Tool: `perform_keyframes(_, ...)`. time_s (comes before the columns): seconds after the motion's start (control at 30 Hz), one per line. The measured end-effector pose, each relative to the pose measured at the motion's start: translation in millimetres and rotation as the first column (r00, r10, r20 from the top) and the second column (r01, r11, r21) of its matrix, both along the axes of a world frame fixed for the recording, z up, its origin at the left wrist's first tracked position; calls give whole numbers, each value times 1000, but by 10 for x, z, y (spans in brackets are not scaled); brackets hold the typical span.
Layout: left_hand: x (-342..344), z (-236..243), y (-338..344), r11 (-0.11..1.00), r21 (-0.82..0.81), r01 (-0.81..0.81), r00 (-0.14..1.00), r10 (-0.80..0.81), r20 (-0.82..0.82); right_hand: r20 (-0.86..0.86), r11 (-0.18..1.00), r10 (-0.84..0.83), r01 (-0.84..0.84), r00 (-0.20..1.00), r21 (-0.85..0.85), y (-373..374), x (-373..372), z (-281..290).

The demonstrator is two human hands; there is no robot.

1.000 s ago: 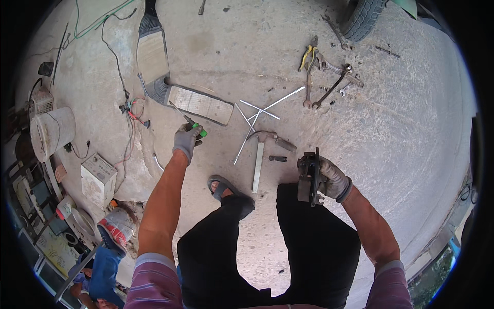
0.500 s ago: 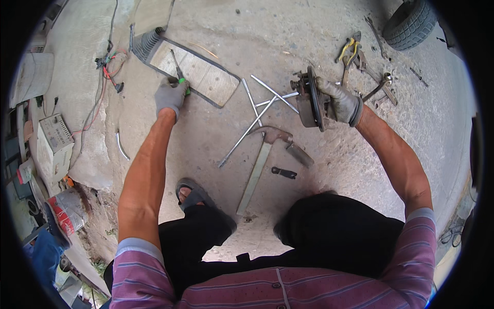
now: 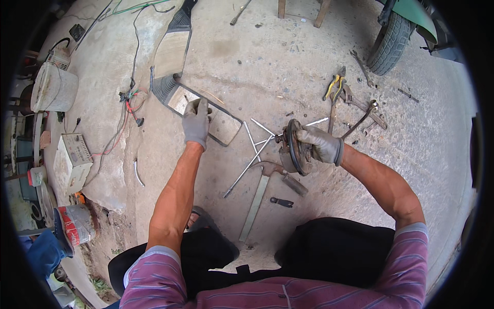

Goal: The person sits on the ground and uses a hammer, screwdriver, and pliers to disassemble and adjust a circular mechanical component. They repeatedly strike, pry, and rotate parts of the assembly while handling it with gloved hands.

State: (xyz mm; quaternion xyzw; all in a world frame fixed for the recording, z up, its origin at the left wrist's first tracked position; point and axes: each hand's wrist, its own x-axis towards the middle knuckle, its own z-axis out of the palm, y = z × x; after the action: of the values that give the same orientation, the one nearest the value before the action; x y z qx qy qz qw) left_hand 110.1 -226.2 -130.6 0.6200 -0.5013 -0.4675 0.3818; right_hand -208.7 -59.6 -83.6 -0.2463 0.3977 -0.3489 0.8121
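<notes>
My right hand, in a grey glove, grips the edge of a round, dark brake assembly and holds it tilted above the floor. My gloved left hand is over a mesh-topped mat with its fingers curled together. Just past those fingers a thin screwdriver shaft shows; its handle is hidden, and what the hand holds cannot be made out. Silver bar wrenches lie crossed between my hands. Nearer me are a hammer with a pale flat handle and a small black tool.
On the right lie yellow-handled pliers, wrenches and a vehicle tyre. To the left are cables, a white box, a bent metal tube and buckets. Wooden legs stand at the far side.
The view has shifted, showing more of the far floor. My left hand has moved right and away over the mat, and the green screwdriver handle is now hidden. My right hand still holds the brake assembly.
</notes>
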Motion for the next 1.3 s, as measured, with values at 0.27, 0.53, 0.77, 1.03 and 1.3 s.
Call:
perform_keyframes(0.27, -1218, 1250, 818, 823, -76, 563, 465, -391, -794, 244, 989, -88, 56, 966, 137, -9, 280, 306)
perform_keyframes(0.53, -1142, 1449, 895, 834, -53, 549, 583, -427, -691, 244, 984, -95, 54, 965, 170, 43, 406, 478)
perform_keyframes(0.77, -1141, 1627, 917, 923, -57, 380, 728, -337, -597, 95, 990, -63, 50, 993, 129, -16, 449, 855)
perform_keyframes(1.03, -1162, 1658, 870, 944, 67, 322, 771, -221, -597, -61, 985, -67, 76, 996, 155, -35, 515, 998)
perform_keyframes(1.3, -1143, 1731, 843, 951, 25, 307, 801, -244, -547, -170, 985, -98, 72, 981, -155, -72, 534, 1066)
